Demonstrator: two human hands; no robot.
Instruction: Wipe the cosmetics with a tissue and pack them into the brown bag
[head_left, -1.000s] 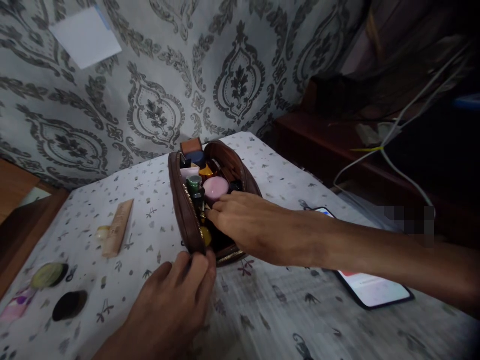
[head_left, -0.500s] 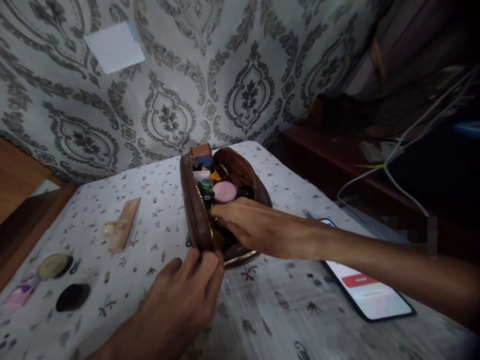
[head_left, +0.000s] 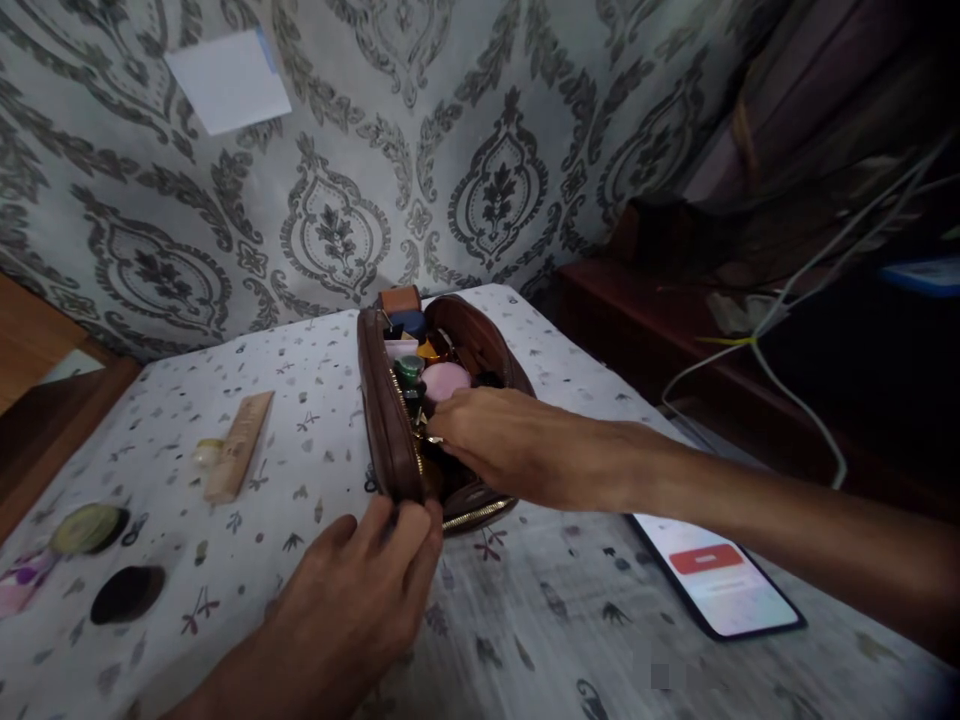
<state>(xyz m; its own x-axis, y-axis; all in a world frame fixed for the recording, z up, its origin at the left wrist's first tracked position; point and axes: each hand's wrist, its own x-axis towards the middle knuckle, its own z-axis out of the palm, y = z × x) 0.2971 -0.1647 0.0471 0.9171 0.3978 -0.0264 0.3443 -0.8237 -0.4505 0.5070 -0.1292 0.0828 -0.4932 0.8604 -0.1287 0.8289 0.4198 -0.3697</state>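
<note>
An unzipped brown bag [head_left: 386, 430] lies on the patterned white sheet, packed with small items, among them a round pink item [head_left: 447, 382] and a green-capped jar [head_left: 409, 369]. My left hand [head_left: 367, 590] has its bent fingers closed on the bag's near left corner, by the zip. Inside the bag's opening, below the pink item, is my right hand [head_left: 495, 440]; its fingers point down and left, and their tips and anything between them are hidden.
On the left lie a beige tube [head_left: 238, 447], a small yellowish jar [head_left: 208, 452], a green round container [head_left: 88, 528], a dark round item [head_left: 127, 594] and a pink tube [head_left: 24, 585]. A lit phone [head_left: 724, 580] lies under my right forearm. White cables [head_left: 799, 385] hang at the right.
The whole view has shifted slightly, moving the sheet's items a little left. My left hand keeps its place at the bag's corner, and my right hand stays inside the opening.
</note>
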